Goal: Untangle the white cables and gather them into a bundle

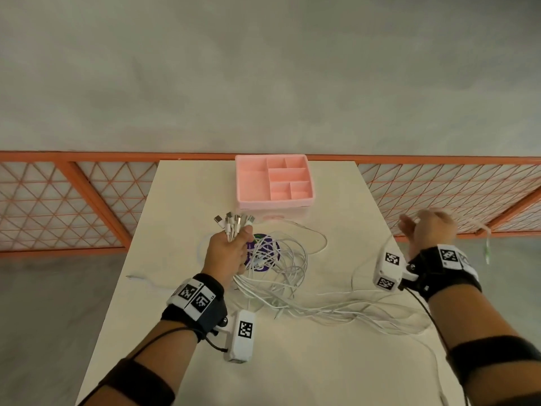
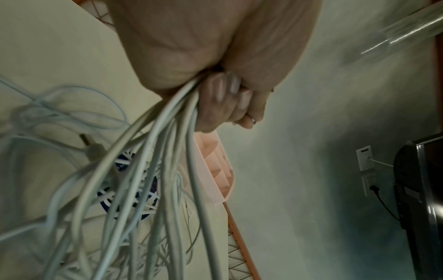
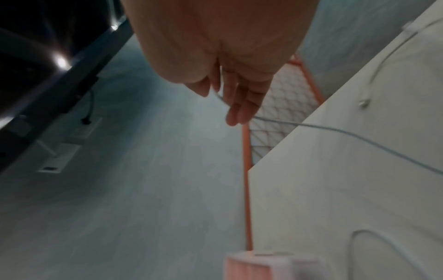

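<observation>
My left hand [image 1: 231,250] is raised over the white table [image 1: 190,200] and grips several white cables just below their connectors [image 1: 234,222], which fan out above the fist. In the left wrist view its curled fingers [image 2: 227,98] wrap the strands [image 2: 167,151], which drop into a loose tangle [image 1: 281,265] on the table. My right hand [image 1: 424,227] is blurred, out past the table's right edge. A single thin cable [image 3: 335,130] runs taut from the table to between its thumb and nearly straight fingers [image 3: 239,106].
A pink compartment tray [image 1: 275,203] sits at the table's far end. A purple round disc [image 1: 263,253] lies under the tangle. One loose cable [image 1: 140,279] lies near the left edge. Strands trail to the front right [image 1: 366,315]. An orange mesh fence [image 1: 58,200] stands behind.
</observation>
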Available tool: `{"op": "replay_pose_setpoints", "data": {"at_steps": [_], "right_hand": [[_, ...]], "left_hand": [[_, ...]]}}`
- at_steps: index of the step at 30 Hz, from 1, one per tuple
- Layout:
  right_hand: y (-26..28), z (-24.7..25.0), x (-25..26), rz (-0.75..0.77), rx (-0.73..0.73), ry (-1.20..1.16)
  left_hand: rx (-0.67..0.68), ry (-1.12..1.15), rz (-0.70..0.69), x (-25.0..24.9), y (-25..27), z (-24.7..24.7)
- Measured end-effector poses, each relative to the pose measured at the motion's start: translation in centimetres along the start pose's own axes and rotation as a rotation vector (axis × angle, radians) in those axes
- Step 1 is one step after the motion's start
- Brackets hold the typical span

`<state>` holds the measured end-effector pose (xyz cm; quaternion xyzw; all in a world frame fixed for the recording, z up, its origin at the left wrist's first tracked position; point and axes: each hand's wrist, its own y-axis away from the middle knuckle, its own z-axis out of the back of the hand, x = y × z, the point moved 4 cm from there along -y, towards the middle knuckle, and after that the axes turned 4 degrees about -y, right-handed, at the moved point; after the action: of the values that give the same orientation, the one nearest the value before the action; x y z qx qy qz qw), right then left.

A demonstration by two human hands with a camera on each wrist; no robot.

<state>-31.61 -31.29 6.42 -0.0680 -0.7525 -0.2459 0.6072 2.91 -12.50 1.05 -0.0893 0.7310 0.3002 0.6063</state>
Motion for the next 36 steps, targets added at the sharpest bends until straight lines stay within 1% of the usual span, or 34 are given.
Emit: {"op": "replay_pose_setpoints", "data": {"at_steps": [2,3,5,6,7,8,9,10,11,12,13,14,16,19,21,24,28,29,30,33,34,36], "right_hand": [[-1.0,1.4,-2.8,-0.149,0.061,0.199],[-0.8,1.6,-4.1,-0.198,0.095,0.291],[1.0,0.7,-6.0,-0.228,0.137,0.417],[2.8,-0.3,-6.5,-0.188,0.193,0.459],[5.1,-1.9,-6.7,-0.127,0.317,0.513],[7.9,-3.8,-6.8,-0.056,0.503,0.547],[10.8,-5.7,-6.8,0.0,0.729,0.563],[13.8,-7.3,-6.8,0.025,0.954,0.574],[16.3,-8.6,-7.2,0.043,1.138,0.599],[18.0,-9.6,-7.9,0.085,1.265,0.652],[19.4,-10.4,-8.6,0.162,1.329,0.734],[20.4,-11.0,-9.2,0.241,1.347,0.805],[20.7,-11.6,-10.4,0.359,1.289,0.878],[19.2,-10.5,-12.4,0.431,1.174,0.981],[17.6,-9.2,-13.4,0.441,1.141,1.042],[16.3,-7.7,-13.6,0.466,1.142,1.105],[15.1,-5.9,-13.6,0.348,1.146,1.071],[14.9,-5.6,-13.4,0.343,1.146,1.075],[14.6,-5.5,-13.1,0.368,1.138,1.101],[13.4,-5.4,-12.4,0.515,1.064,1.211],[12.6,-5.2,-12.2,0.542,1.029,1.247],[10.5,-4.4,-11.9,0.544,0.952,1.323]], "left_hand": [[-0.002,0.024,-0.007,-0.3,0.0,-0.2],[0.001,0.031,-0.013,-0.5,0.0,-0.4],[0.013,0.048,-0.03,-1.2,0.2,-1.0],[0.022,0.06,-0.038,-1.6,0.3,-1.5],[0.033,0.071,-0.045,-2.1,0.5,-1.9],[0.046,0.086,-0.05,-2.5,0.6,-2.5],[0.055,0.106,-0.053,-3.0,0.7,-3.0],[0.059,0.128,-0.054,-3.4,0.8,-3.4],[0.059,0.15,-0.053,-3.9,0.9,-3.8],[0.059,0.172,-0.054,-4.3,1.0,-4.0],[0.061,0.194,-0.054,-4.8,1.1,-4.1],[0.064,0.215,-0.055,-5.3,1.3,-4.1],[0.067,0.252,-0.07,-6.4,1.5,-3.5],[0.024,0.321,-0.117,-7.8,1.4,-1.3],[-0.028,0.388,-0.112,-7.9,1.0,0.3],[-0.092,0.439,-0.103,-6.9,0.8,1.2],[-0.119,0.448,-0.12,-6.7,0.9,1.4],[-0.121,0.451,-0.121,-6.8,0.8,1.6],[-0.124,0.456,-0.122,-7.0,0.8,1.8],[-0.122,0.47,-0.125,-7.4,0.5,1.9],[-0.122,0.472,-0.131,-7.6,0.5,1.8],[-0.125,0.473,-0.141,-7.9,0.4,1.9]]}}
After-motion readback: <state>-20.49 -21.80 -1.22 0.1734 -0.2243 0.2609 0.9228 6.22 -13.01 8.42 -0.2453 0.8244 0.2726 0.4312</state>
